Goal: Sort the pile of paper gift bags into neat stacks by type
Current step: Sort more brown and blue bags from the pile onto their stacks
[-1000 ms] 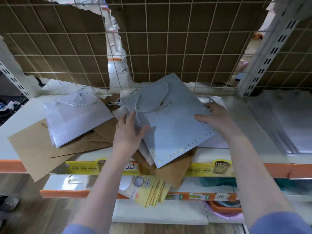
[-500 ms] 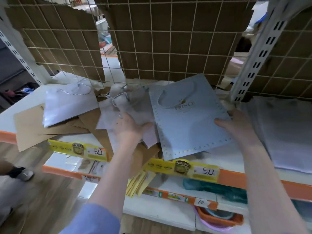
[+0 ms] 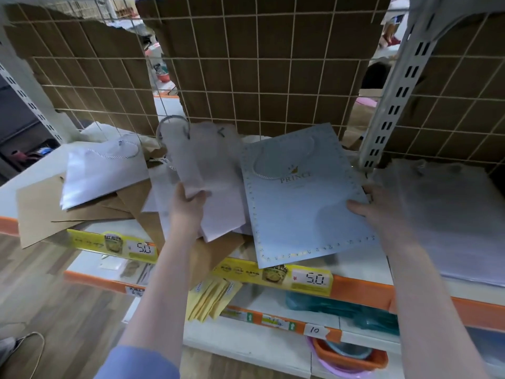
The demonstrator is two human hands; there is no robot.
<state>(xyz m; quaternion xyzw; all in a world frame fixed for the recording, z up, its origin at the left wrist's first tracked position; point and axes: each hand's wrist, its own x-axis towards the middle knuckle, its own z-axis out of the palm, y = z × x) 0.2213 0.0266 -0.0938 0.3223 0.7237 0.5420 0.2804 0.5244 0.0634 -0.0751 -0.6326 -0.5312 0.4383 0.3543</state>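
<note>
Left hand (image 3: 188,207) fingers curled round narrow pale bag (image 3: 188,160), lifted tilted above the pile on the shelf (image 3: 355,262); right hand (image 3: 379,212) thumb pinching blue PRINCE bag (image 3: 303,209) edge, flat beside the pile. Best: lift clear of tangled handles, square edges before stacking. Keep brown bags (image 3: 43,212) apart.
</note>
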